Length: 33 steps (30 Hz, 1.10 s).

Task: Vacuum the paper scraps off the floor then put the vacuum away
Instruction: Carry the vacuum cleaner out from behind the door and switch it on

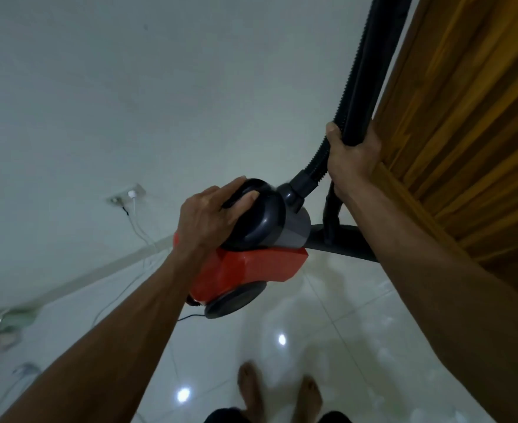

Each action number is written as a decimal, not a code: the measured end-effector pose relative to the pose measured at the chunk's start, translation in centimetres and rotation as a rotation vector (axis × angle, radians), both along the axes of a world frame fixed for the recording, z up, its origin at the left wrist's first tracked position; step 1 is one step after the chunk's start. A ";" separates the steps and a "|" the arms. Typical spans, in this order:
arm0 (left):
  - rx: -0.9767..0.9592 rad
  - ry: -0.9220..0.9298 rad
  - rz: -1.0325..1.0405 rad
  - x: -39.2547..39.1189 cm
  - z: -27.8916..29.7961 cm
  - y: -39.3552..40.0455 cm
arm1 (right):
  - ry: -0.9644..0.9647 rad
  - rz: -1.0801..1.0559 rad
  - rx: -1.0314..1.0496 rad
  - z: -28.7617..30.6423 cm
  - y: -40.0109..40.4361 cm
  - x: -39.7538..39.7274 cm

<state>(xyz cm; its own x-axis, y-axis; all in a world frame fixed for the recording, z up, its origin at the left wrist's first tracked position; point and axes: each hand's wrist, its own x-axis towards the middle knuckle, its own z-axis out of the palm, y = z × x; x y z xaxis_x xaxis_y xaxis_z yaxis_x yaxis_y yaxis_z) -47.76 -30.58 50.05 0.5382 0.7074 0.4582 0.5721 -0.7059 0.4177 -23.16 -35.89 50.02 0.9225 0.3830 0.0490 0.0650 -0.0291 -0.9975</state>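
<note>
Vacuum (245, 270) hangs clear of the floor (328, 346), lifted at centre frame. Left hand (212, 218) is clamped over its rounded black top handle, with the glossy red angular body and a black disc wheel at its 6 o'clock. Right hand (351, 157), at 2 o'clock from the left, is closed around the smooth black tube (370, 87) and ribbed hose (348, 87) together. Floor head (343, 242) seems to sit behind the body. Wooden door (465, 132) stands at 3 o'clock.

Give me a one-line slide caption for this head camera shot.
Left hand lifts the red canister vacuum by its handle while right hand clasps wand and hose.
</note>
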 end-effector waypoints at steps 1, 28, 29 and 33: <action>-0.018 0.000 -0.004 -1.2 0.0 -0.5 | -0.011 0.006 -0.002 0.1 -0.4 -1.2; 0.218 0.070 -0.368 -42.0 -2.5 -7.3 | -0.010 -0.105 -0.019 -2.1 -12.2 -43.2; 0.028 0.127 -0.323 -42.8 -2.6 -8.0 | -0.007 -0.110 -0.019 -2.5 -13.2 -44.0; -0.188 0.237 -0.272 -46.0 -5.4 -11.1 | 0.026 -0.133 -0.020 -5.0 -17.5 -46.9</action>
<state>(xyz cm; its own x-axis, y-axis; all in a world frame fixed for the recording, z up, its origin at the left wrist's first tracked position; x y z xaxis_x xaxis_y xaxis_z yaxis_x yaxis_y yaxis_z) -93.72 -41.64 44.61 0.7925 0.5843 0.1749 0.4710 -0.7685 0.4330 -70.07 -53.37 45.03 0.9659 0.2583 0.0181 0.0336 -0.0558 -0.9979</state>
